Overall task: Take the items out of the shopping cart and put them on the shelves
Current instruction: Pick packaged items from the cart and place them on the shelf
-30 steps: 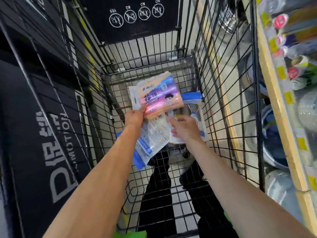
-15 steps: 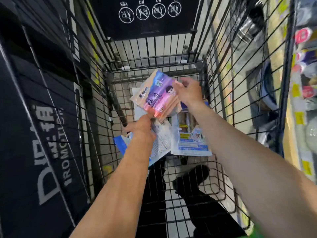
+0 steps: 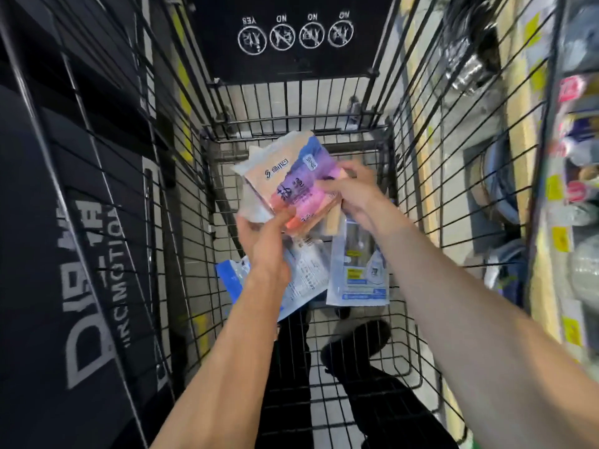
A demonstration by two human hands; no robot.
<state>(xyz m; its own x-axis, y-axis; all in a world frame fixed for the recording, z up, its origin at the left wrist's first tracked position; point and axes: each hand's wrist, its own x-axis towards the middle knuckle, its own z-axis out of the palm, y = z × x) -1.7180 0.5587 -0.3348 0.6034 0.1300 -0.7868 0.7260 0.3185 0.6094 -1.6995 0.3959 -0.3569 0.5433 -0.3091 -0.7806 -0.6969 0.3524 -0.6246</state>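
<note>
I look down into a black wire shopping cart (image 3: 411, 150). A stack of flat pink, purple and peach packets (image 3: 291, 186) is held above the cart floor. My left hand (image 3: 262, 234) grips its lower left corner. My right hand (image 3: 353, 192) holds its right edge, fingers over the front. Below them two white and blue packets lie on the cart floor, one under my left wrist (image 3: 304, 280) and one to the right (image 3: 359, 273). The shelves (image 3: 547, 176) stand at the right, seen through the cart's side.
A black panel with round white signs (image 3: 291, 34) hangs at the cart's far end. A dark printed board (image 3: 74, 254) fills the left side. Shelf goods with yellow price tags (image 3: 577, 150) are blurred at the right. Dark shoes and legs show under the cart floor.
The packet stack has risen and tilted. My right hand moved from the stack's top edge down to its right side, and my left hand shifted up with it.
</note>
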